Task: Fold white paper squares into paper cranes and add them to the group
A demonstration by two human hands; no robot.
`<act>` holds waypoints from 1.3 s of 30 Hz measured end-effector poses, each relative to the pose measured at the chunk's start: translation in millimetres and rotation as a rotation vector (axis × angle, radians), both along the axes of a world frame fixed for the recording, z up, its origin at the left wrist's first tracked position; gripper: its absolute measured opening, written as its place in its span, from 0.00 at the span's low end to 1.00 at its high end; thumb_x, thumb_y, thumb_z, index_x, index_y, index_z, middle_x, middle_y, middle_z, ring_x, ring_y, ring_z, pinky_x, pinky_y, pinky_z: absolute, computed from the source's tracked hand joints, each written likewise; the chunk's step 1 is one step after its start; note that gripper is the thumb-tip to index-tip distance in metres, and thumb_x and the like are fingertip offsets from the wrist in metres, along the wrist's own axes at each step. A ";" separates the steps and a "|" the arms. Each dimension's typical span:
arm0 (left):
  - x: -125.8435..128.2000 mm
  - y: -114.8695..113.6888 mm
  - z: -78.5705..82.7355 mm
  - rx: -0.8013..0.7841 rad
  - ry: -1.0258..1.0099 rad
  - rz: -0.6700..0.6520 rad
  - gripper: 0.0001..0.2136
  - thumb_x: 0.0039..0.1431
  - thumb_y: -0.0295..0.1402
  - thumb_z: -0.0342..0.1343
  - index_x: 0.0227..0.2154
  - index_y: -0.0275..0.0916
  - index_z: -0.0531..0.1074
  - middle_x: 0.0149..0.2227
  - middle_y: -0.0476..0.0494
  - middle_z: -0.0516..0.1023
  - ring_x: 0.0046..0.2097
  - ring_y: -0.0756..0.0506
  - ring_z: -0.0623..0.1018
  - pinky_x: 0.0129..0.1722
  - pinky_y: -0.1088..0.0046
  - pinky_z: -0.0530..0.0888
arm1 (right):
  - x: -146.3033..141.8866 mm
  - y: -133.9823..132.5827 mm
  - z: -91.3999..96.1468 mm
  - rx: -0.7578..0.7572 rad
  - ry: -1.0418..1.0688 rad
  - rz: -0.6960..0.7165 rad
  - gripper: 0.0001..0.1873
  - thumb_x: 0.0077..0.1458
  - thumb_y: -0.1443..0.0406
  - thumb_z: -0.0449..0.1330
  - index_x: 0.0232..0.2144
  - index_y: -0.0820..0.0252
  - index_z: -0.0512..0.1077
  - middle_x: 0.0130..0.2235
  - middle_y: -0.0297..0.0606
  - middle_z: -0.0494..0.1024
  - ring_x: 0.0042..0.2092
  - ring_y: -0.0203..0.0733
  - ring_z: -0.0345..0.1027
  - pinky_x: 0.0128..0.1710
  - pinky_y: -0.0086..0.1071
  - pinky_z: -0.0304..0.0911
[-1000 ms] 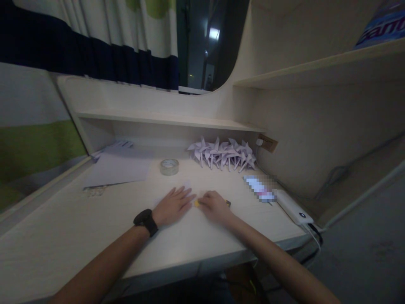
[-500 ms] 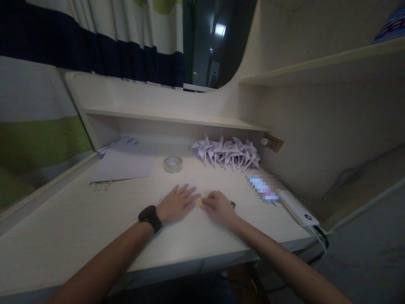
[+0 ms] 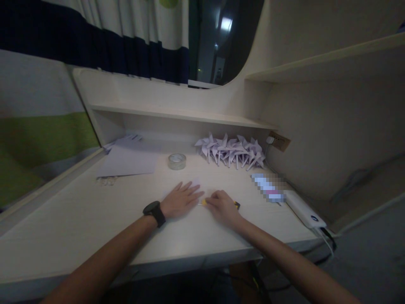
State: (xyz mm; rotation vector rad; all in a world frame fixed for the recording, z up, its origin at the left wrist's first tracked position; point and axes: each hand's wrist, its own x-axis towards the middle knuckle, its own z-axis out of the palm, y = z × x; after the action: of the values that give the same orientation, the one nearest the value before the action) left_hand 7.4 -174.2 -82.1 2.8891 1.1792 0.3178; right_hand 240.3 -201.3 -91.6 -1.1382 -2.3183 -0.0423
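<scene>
My left hand (image 3: 181, 200), with a dark watch (image 3: 154, 212) on its wrist, lies flat with fingers spread. It presses on a small piece of white paper (image 3: 195, 184), mostly covered by the hand. Just right of its fingertips, my right hand (image 3: 224, 207) is closed around a yellow and black utility knife (image 3: 237, 205). The knife's thin tip points left, low over the desk by the left fingers; whether it touches the paper cannot be made out. A roll of clear tape (image 3: 176, 161) lies beyond my left hand.
Several white paper pinwheels (image 3: 232, 150) stand in a row at the back. White paper sheets (image 3: 129, 158) lie at the back left. To the right are a phone (image 3: 268, 188) and a white power strip (image 3: 304, 211) with cables. A shelf (image 3: 183, 114) overhangs the desk's back (image 3: 95, 228).
The view has shifted slightly, so everything sits a little further right. The knife's thin tip now shows beside the left fingers. Both hands keep nearly the same pose.
</scene>
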 end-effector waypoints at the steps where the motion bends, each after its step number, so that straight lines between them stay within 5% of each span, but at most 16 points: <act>1: -0.2 0.1 -0.1 -0.002 -0.001 0.000 0.22 0.69 0.46 0.30 0.62 0.55 0.54 0.66 0.51 0.54 0.66 0.39 0.52 0.62 0.51 0.48 | 0.1 -0.3 0.1 0.000 0.002 0.001 0.06 0.57 0.64 0.61 0.36 0.57 0.78 0.33 0.40 0.70 0.37 0.42 0.62 0.38 0.34 0.58; 11: 0.6 0.2 2.1 -0.039 -0.029 -0.001 0.23 0.69 0.46 0.30 0.63 0.54 0.53 0.67 0.49 0.52 0.67 0.38 0.50 0.62 0.50 0.48 | 1.1 -4.2 3.0 -0.009 0.010 0.003 0.07 0.56 0.65 0.61 0.37 0.56 0.78 0.33 0.40 0.70 0.37 0.42 0.62 0.37 0.34 0.59; 17: -19.9 7.5 12.3 -0.067 -0.054 -0.024 0.22 0.69 0.44 0.31 0.63 0.54 0.54 0.67 0.50 0.51 0.67 0.40 0.48 0.63 0.53 0.49 | 2.2 -3.0 2.8 -0.004 0.004 0.017 0.08 0.56 0.66 0.60 0.38 0.56 0.78 0.34 0.40 0.70 0.38 0.43 0.63 0.37 0.34 0.59; 26: -30.2 2.7 -4.7 -0.021 -0.025 0.042 0.22 0.69 0.44 0.30 0.63 0.53 0.54 0.66 0.50 0.53 0.67 0.41 0.52 0.63 0.53 0.47 | 2.8 0.0 3.8 -0.023 -0.013 0.006 0.08 0.56 0.66 0.61 0.39 0.57 0.78 0.34 0.40 0.71 0.38 0.43 0.63 0.38 0.34 0.59; 39: -27.4 -2.8 -2.8 0.028 0.007 0.071 0.23 0.69 0.45 0.30 0.64 0.51 0.53 0.67 0.48 0.53 0.66 0.38 0.53 0.62 0.53 0.47 | 2.3 1.8 8.1 -0.018 -0.002 0.063 0.08 0.57 0.65 0.61 0.39 0.56 0.78 0.34 0.40 0.71 0.38 0.42 0.63 0.38 0.34 0.59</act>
State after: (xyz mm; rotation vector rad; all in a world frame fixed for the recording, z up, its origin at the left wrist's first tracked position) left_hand -19.9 -177.0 -84.9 2.8790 1.2909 0.3285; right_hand 242.6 -199.5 -83.6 -1.0739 -2.3595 0.0010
